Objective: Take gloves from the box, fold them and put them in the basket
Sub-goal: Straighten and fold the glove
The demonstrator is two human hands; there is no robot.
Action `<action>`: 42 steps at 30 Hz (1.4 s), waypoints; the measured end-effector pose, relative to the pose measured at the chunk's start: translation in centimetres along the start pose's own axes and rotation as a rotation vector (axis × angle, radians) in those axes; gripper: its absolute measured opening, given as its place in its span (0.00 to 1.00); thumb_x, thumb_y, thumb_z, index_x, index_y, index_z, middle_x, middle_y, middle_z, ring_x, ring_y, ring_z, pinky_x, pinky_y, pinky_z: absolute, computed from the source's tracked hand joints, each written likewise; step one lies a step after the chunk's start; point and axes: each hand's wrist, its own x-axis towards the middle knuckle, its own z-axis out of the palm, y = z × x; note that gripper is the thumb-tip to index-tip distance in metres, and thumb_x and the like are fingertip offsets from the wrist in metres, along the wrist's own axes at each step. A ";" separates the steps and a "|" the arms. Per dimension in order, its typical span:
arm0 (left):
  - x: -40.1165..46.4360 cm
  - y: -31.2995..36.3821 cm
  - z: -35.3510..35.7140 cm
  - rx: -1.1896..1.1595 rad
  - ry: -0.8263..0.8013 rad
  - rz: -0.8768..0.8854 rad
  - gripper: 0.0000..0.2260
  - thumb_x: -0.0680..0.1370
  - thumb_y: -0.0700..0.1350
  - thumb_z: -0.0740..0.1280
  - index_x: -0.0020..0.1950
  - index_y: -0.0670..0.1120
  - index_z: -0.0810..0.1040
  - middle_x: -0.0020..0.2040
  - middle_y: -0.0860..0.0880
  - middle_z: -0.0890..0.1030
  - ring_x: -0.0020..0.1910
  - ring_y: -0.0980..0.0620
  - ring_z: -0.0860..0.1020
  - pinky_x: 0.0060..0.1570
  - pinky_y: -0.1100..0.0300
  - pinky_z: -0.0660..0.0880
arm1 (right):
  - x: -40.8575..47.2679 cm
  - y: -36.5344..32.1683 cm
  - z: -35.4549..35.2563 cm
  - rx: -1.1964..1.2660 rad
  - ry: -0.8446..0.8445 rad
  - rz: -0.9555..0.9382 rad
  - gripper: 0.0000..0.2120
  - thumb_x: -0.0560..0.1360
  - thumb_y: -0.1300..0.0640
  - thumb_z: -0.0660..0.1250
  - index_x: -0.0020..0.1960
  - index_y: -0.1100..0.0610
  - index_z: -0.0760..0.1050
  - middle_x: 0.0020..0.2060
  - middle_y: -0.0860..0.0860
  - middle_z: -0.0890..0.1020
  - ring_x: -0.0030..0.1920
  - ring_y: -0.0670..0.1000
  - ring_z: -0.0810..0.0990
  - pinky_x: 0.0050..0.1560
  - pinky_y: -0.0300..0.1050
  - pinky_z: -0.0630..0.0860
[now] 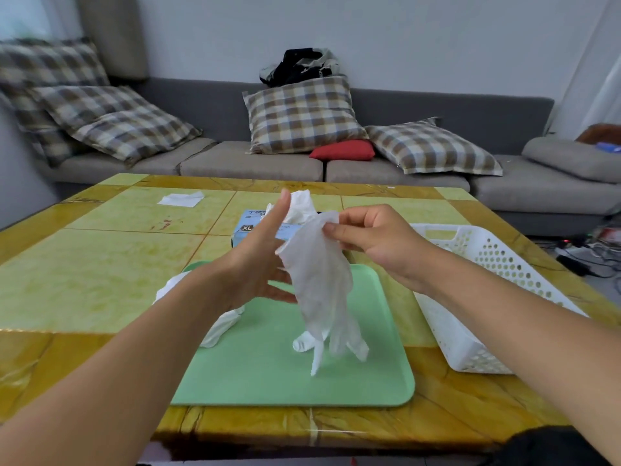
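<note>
holding a white glove (319,284) up over the green tray (285,375), i have its cuff pinched between thumb and fingers of my right hand (373,240), and the glove hangs down with its fingertips just brushing or nearly brushing the tray; i can't tell which. my left hand (258,260) is spread, fingers straight and released, thumb against the lower side of the hanging glove, index pointing up past the glove box (248,227). another glove tuft (302,203) sticks up from that box behind my hands. a second loose glove (218,321) lies on the tray's left edge, partly hidden under my left forearm. the white perforated basket (497,267) sits to the right of the tray, and i see no folded gloves in the part that shows.

my worry from here: the glove is thin and limp and held at a single corner, so it could slip from the pinch or twist as i lower it, landing crumpled rather than flat and making a poor fold. my left forearm could also drag the loose glove off the tray. a white tissue (181,199) lies well apart on the yellow table (84,280).
</note>
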 end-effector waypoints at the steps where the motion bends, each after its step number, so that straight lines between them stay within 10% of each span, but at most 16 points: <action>1: -0.2 0.1 -0.2 0.020 -0.029 0.085 0.38 0.71 0.79 0.52 0.61 0.54 0.82 0.57 0.49 0.85 0.58 0.49 0.82 0.61 0.46 0.76 | -0.1 -0.4 0.0 0.048 0.017 0.030 0.17 0.77 0.55 0.73 0.53 0.71 0.79 0.50 0.67 0.83 0.47 0.56 0.78 0.61 0.59 0.76; 4: -0.8 0.1 -0.2 0.008 -0.084 0.323 0.28 0.71 0.69 0.68 0.63 0.52 0.82 0.59 0.48 0.84 0.60 0.49 0.82 0.61 0.49 0.75 | -0.4 -1.1 0.0 0.185 0.025 0.106 0.11 0.79 0.57 0.69 0.51 0.66 0.79 0.43 0.60 0.81 0.42 0.57 0.76 0.47 0.52 0.73; 8: -1.1 0.4 0.7 -0.056 0.237 0.487 0.07 0.78 0.44 0.71 0.50 0.41 0.85 0.46 0.43 0.87 0.42 0.48 0.85 0.41 0.58 0.80 | -0.9 -2.1 -0.4 0.314 -0.009 0.209 0.07 0.80 0.56 0.67 0.43 0.55 0.78 0.33 0.50 0.80 0.33 0.50 0.77 0.35 0.44 0.73; 16: -1.0 0.1 0.8 -0.055 0.221 0.245 0.10 0.82 0.45 0.67 0.52 0.40 0.85 0.49 0.42 0.87 0.47 0.45 0.85 0.51 0.52 0.81 | -1.0 -0.7 -0.9 0.295 -0.209 0.391 0.15 0.73 0.47 0.72 0.55 0.54 0.81 0.44 0.50 0.84 0.41 0.49 0.81 0.48 0.46 0.77; 20: 0.7 -0.7 0.0 0.090 0.273 0.146 0.09 0.80 0.46 0.69 0.53 0.42 0.85 0.51 0.43 0.86 0.49 0.47 0.85 0.57 0.48 0.81 | 0.1 1.5 0.4 0.292 -0.020 0.464 0.09 0.78 0.58 0.71 0.57 0.55 0.82 0.49 0.53 0.85 0.42 0.51 0.82 0.45 0.45 0.78; 28: -0.5 3.0 -0.6 0.060 0.326 0.759 0.06 0.79 0.42 0.70 0.53 0.48 0.85 0.48 0.51 0.87 0.47 0.53 0.85 0.49 0.63 0.79 | 0.4 -2.5 -1.6 0.115 0.172 -0.196 0.09 0.78 0.60 0.71 0.54 0.65 0.82 0.51 0.60 0.86 0.51 0.59 0.85 0.56 0.51 0.81; 34: -0.5 -2.3 -2.1 0.635 -0.011 0.461 0.04 0.74 0.42 0.76 0.42 0.51 0.86 0.38 0.55 0.86 0.37 0.62 0.80 0.44 0.68 0.75 | -0.5 2.6 -0.8 -0.110 -0.145 0.108 0.06 0.75 0.65 0.74 0.51 0.62 0.82 0.42 0.53 0.84 0.41 0.48 0.81 0.46 0.45 0.78; 42: -0.2 -4.9 -1.3 1.053 -0.600 0.041 0.18 0.70 0.47 0.80 0.58 0.58 0.83 0.55 0.62 0.83 0.57 0.64 0.79 0.62 0.61 0.74 | -2.5 4.4 0.7 -0.577 -0.944 0.312 0.07 0.75 0.53 0.75 0.53 0.51 0.85 0.44 0.41 0.85 0.46 0.42 0.81 0.53 0.40 0.77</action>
